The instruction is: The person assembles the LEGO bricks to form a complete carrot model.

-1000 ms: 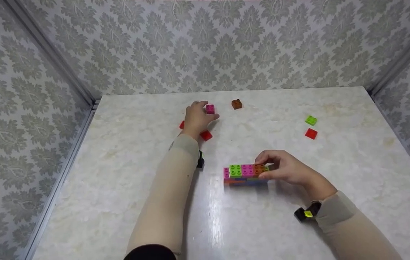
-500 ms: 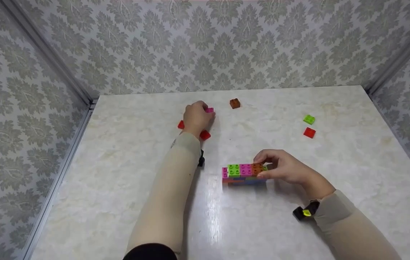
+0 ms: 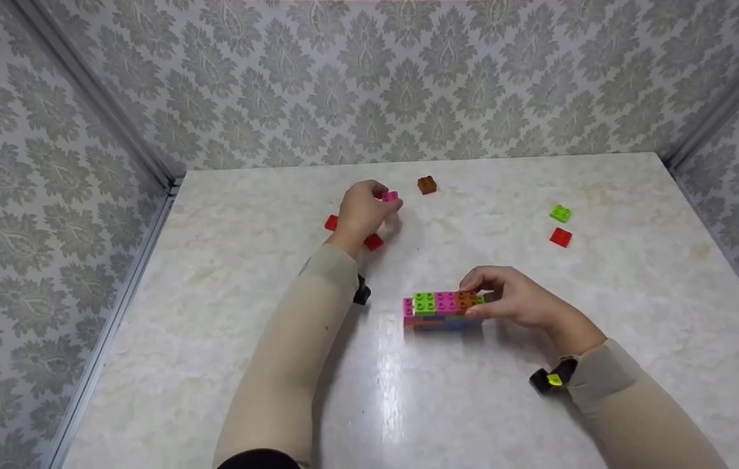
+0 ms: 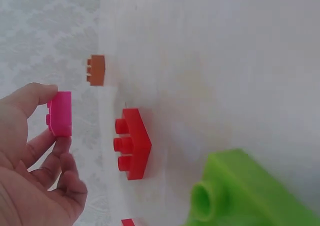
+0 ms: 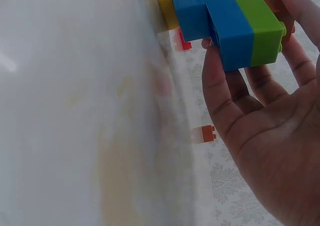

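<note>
My left hand [image 3: 364, 212] pinches a small pink brick [image 3: 390, 195] between thumb and fingers, toward the back of the table. In the left wrist view the pink brick [image 4: 61, 113] is held up, its studs facing the palm. My right hand [image 3: 525, 301] grips the right end of a long block of joined bricks [image 3: 424, 303] near the table's middle. Its top row shows pink, green and brown bricks, with blue and orange ones lower down. From the right wrist, blue bricks [image 5: 235, 36] show between the fingers, and a yellow brick [image 5: 167, 7] lies beyond them.
A brown brick [image 3: 427, 185] lies at the back. Two red bricks, one left [image 3: 331, 223] and one right [image 3: 374, 241], flank my left wrist. Farther right lie a green brick [image 3: 560, 213] and a red brick [image 3: 561, 237]. Another green brick [image 4: 250, 191] looms close to the left wrist camera.
My left hand has closed its fingers on the pink brick and carried it slightly to the right. The right hand keeps its grip on the joined bricks, which stay in place.
</note>
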The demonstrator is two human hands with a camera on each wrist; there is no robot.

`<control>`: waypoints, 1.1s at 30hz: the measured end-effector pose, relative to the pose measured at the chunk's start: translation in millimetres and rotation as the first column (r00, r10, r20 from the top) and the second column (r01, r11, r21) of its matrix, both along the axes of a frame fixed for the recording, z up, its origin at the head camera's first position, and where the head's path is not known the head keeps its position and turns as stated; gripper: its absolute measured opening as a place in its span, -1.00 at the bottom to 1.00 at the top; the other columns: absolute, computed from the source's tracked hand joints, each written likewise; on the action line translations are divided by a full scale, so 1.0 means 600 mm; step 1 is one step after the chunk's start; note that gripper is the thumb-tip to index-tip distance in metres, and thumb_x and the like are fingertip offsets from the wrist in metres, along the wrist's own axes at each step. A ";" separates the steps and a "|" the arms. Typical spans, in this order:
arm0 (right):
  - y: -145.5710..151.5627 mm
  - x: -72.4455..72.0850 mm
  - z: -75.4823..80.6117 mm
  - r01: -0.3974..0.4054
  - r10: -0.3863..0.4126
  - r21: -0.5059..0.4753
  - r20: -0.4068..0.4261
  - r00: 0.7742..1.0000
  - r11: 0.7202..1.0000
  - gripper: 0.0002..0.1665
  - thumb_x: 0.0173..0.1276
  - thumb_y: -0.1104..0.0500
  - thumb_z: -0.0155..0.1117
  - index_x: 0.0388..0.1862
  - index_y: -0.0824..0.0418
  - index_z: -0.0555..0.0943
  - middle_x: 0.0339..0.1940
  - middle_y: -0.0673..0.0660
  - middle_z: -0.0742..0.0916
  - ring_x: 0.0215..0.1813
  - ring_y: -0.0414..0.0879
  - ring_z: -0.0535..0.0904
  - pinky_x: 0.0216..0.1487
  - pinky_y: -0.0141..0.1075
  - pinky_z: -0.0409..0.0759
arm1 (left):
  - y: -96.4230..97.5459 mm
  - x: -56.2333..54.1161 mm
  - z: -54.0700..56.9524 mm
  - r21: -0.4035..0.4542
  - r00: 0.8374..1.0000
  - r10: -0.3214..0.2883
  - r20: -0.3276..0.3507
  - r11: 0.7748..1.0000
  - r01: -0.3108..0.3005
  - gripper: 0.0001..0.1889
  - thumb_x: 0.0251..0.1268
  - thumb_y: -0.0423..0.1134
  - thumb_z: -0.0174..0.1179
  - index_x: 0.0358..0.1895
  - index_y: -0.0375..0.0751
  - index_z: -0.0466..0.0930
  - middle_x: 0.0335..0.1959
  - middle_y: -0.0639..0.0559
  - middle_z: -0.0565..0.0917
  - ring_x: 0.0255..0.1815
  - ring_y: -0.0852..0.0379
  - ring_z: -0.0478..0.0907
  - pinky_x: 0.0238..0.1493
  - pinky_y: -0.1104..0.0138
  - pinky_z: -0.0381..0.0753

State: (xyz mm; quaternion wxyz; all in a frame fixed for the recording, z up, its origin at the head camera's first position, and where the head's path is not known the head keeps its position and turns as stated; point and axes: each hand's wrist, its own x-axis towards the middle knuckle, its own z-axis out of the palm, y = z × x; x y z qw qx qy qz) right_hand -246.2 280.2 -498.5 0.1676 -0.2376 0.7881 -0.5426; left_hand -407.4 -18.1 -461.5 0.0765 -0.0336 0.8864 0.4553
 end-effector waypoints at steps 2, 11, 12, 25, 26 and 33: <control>0.001 0.000 -0.001 0.003 -0.003 0.004 0.000 1.000 1.000 -0.68 0.41 0.29 0.64 0.08 0.23 0.76 0.16 0.03 0.77 0.16 -0.15 0.67 0.20 -0.33 0.69 | -0.002 0.013 -0.001 0.010 0.999 -0.035 -0.031 0.999 0.036 -0.55 0.51 0.02 0.53 0.26 -0.13 0.70 0.21 -0.02 0.74 0.16 -0.01 0.63 0.34 0.15 0.74; 0.003 -0.001 -0.004 0.015 -0.015 0.017 0.001 1.000 1.000 -0.67 0.41 0.29 0.65 0.08 0.28 0.75 0.17 -0.01 0.77 0.18 -0.11 0.67 0.21 -0.33 0.68 | -0.010 0.090 0.005 0.077 0.976 -0.177 -0.125 0.979 0.187 -0.58 0.44 0.09 0.59 0.15 -0.05 0.74 0.15 0.03 0.74 0.03 0.03 0.65 0.06 0.22 0.73; 0.003 -0.001 -0.004 0.013 -0.013 0.012 0.001 1.000 1.000 -0.67 0.41 0.30 0.65 0.08 0.29 0.75 0.17 -0.02 0.77 0.19 -0.11 0.68 0.22 -0.34 0.68 | -0.010 0.100 0.007 0.079 0.968 -0.198 -0.152 0.974 0.211 -0.56 0.43 0.09 0.59 0.17 -0.06 0.75 0.14 0.04 0.74 0.04 0.04 0.66 0.08 0.23 0.72; 0.000 -0.002 -0.004 -0.009 0.009 -0.015 -0.041 0.999 1.000 -0.71 0.41 0.32 0.63 0.05 0.26 0.76 0.15 0.09 0.80 0.16 -0.13 0.69 0.25 -0.33 0.66 | -0.013 0.207 0.028 0.093 0.897 -0.375 -0.235 0.910 0.404 -0.70 0.41 0.09 0.61 0.00 0.04 0.83 -0.03 0.11 0.76 -0.09 0.06 0.62 -0.06 0.23 0.62; 0.000 -0.001 -0.005 -0.010 0.010 -0.015 -0.043 0.999 1.000 -0.71 0.42 0.32 0.63 0.05 0.25 0.77 0.15 0.12 0.80 0.16 -0.13 0.69 0.24 -0.32 0.66 | -0.013 0.213 0.028 0.090 0.892 -0.389 -0.231 0.904 0.418 -0.70 0.41 0.09 0.61 0.00 0.05 0.83 -0.05 0.12 0.77 -0.10 0.07 0.62 -0.06 0.23 0.62; 0.000 -0.001 -0.003 -0.013 0.011 -0.025 -0.050 0.999 1.000 -0.71 0.42 0.32 0.62 0.06 0.22 0.76 0.16 0.19 0.80 0.15 -0.11 0.69 0.20 -0.31 0.68 | -0.007 0.245 0.028 0.044 0.841 -0.483 -0.244 0.861 0.507 -0.73 0.39 0.07 0.63 -0.06 0.04 0.83 -0.09 0.15 0.78 -0.10 0.05 0.63 -0.04 0.24 0.63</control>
